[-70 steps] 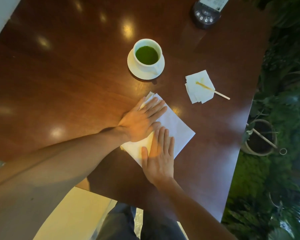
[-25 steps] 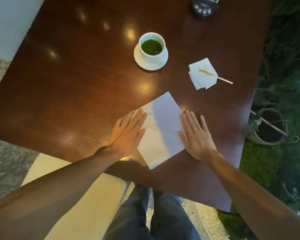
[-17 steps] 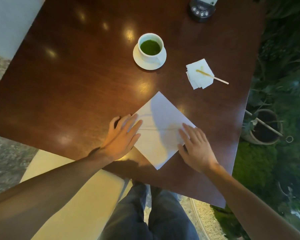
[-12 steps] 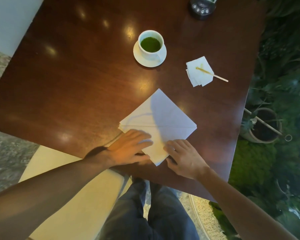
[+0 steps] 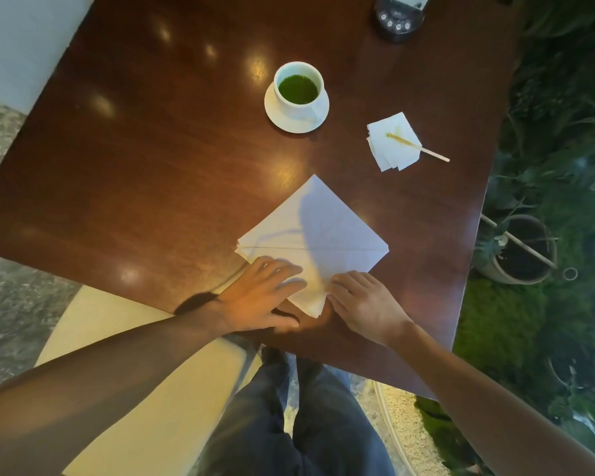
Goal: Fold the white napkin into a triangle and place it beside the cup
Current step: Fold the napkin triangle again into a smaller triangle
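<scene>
The white napkin (image 5: 318, 235) lies flat on the dark wooden table (image 5: 145, 159) as a diamond, with a crease running left to right across its middle. My left hand (image 5: 260, 297) rests on its near left edge, thumb tucked under the near corner. My right hand (image 5: 361, 305) has its fingertips on the near right edge by the same corner. The white cup (image 5: 301, 89) of green drink stands on a white saucer (image 5: 280, 118) farther back, well apart from the napkin.
A small stack of white napkins (image 5: 392, 142) with a wooden stir stick (image 5: 423, 149) on it lies right of the cup. A dark device (image 5: 397, 15) sits at the far edge. Plants and a pot (image 5: 519, 249) stand beyond the table's right edge.
Both hands slid from the napkin's side corners down to its near corner. The napkin, earlier a folded rectangle, now lies as a diamond with a middle crease.
</scene>
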